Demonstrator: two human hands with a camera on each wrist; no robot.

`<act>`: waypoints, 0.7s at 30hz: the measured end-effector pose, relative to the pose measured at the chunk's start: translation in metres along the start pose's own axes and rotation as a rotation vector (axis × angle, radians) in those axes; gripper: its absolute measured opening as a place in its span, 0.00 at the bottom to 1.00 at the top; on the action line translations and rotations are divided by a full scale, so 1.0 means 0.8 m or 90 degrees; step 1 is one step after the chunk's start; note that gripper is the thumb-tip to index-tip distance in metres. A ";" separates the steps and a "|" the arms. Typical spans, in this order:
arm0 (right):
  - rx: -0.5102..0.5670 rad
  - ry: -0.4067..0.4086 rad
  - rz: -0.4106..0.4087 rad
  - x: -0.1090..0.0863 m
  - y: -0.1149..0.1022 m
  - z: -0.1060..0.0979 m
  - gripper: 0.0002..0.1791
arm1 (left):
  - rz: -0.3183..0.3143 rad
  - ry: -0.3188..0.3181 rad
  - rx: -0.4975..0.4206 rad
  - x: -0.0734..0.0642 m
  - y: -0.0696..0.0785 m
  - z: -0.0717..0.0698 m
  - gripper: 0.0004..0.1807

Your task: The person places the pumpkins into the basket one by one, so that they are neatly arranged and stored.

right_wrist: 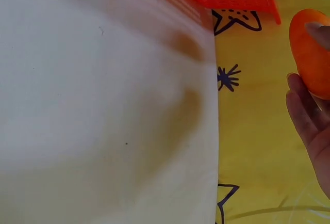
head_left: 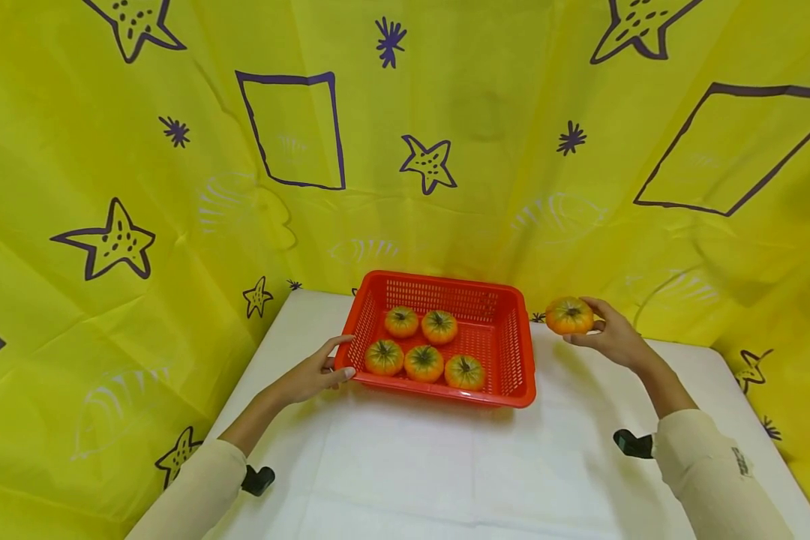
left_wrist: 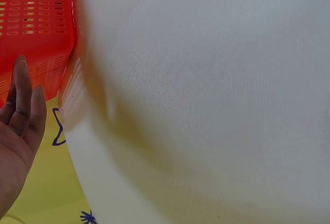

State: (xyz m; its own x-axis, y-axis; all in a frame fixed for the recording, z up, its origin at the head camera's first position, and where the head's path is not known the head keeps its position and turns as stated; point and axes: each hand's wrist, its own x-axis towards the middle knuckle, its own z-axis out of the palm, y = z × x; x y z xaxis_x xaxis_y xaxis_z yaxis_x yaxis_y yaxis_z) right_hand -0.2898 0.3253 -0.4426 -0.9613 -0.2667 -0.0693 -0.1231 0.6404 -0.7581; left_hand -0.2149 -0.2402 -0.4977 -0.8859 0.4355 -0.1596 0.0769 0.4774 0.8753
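Observation:
At the right, my right hand (head_left: pixel 610 334) holds a small orange pumpkin (head_left: pixel 570 315) with a green-streaked top, raised above the table, between thumb and fingers. The right wrist view shows the same pumpkin (right_wrist: pixel 312 53) partly cut off by the frame edge. A red plastic basket (head_left: pixel 439 390) with slotted walls stands before me, and several similar pumpkins (head_left: pixel 424 363) lie inside it in two rows. My left hand (head_left: pixel 313 373) holds the basket's left front corner, thumb at the rim. In the left wrist view its fingers (left_wrist: pixel 23 95) lie against the basket wall.
A white-covered table (head_left: pixel 405 465) carries the basket near its back edge. Yellow sheeting (head_left: pixel 486 90) printed with stars and frames rises behind and along both sides. Dark wrist-mounted pieces (head_left: pixel 633 444) stick out near the sleeves.

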 end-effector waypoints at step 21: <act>0.139 -0.031 -0.107 0.019 -0.058 0.039 0.42 | 0.001 0.001 0.007 0.000 -0.001 0.001 0.40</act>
State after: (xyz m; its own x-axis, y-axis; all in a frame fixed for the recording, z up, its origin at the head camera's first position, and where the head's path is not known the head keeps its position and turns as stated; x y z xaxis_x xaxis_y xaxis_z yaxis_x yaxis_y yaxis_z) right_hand -0.2912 0.2692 -0.4287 -0.9183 -0.3938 0.0414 -0.2180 0.4155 -0.8831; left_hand -0.2148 -0.2400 -0.4986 -0.8868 0.4348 -0.1568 0.0840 0.4850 0.8705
